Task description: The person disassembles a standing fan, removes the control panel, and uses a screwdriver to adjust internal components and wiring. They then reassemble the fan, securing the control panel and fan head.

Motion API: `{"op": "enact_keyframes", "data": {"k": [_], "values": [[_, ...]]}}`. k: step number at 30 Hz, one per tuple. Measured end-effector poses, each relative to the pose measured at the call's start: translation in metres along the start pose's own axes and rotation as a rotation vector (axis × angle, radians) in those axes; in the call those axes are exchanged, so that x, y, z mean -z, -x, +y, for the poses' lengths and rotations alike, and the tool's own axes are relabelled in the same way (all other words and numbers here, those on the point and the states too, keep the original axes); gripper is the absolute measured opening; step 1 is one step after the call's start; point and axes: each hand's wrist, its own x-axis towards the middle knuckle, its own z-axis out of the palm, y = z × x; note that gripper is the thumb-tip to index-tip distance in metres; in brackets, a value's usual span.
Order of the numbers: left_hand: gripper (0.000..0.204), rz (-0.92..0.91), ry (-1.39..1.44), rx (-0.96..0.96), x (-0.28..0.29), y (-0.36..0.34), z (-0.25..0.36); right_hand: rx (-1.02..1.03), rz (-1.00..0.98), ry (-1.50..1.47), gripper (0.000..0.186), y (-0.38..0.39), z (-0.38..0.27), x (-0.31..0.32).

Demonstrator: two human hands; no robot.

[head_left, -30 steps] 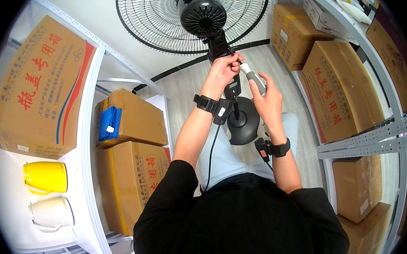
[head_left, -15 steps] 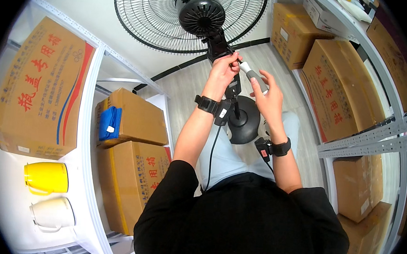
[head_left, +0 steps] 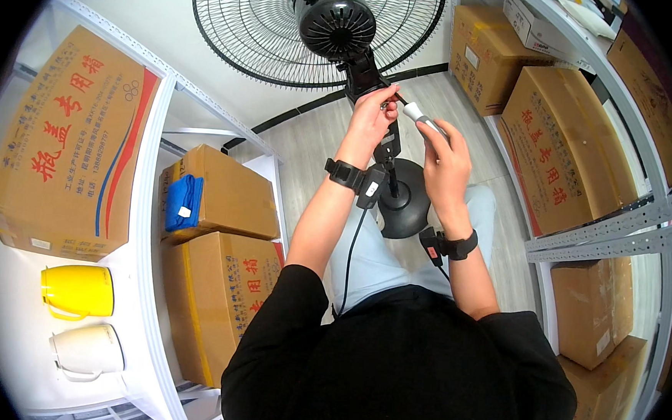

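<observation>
- A grey-and-white screwdriver (head_left: 413,111) sits within the right grip (head_left: 448,163), its handle partly hidden by the fingers and its pale collar and dark shaft pointing up and left toward the fan.
- The right grip is narrow, closed around the handle's lower end.
- The left grip (head_left: 372,118) reaches the black neck (head_left: 365,75) of a standing fan (head_left: 336,29), fingertips drawn together beside the screwdriver's shaft; whether they pinch anything cannot be told.
- Below both wrists' black straps, the fan's round base (head_left: 404,206) rests on the pale floor (head_left: 466,102) between the person's knees.
- To the left, a shelf (head_left: 28,330) bears a large carton (head_left: 70,147), a yellow jug (head_left: 79,290) and a white jug (head_left: 89,350).
- To the right, more cartons (head_left: 562,158) fill metal racks.
</observation>
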Motion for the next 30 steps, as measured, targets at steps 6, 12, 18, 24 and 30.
{"op": "enact_keyframes", "data": {"k": [6, 12, 18, 24, 30], "values": [[0.017, -0.018, -0.007, -0.015, 0.001, 0.0, -0.003, -0.103, -0.019, -0.099, 0.033, 0.01, 0.009, 0.005], [0.032, 0.005, 0.109, -0.012, 0.011, -0.005, -0.008, -0.2, -0.106, -0.232, 0.03, 0.019, 0.007, 0.027], [0.029, 0.069, 0.019, -0.057, 0.025, 0.005, -0.021, -0.237, -0.18, -0.287, 0.03, 0.025, 0.014, 0.049], [0.027, 0.076, 0.024, 0.003, 0.038, 0.02, -0.037, -0.213, -0.274, -0.255, 0.031, 0.024, 0.014, 0.053], [0.022, 0.12, 0.132, 0.003, 0.055, 0.036, -0.047, -0.326, -0.311, -0.315, 0.031, 0.035, 0.018, 0.047]]}}
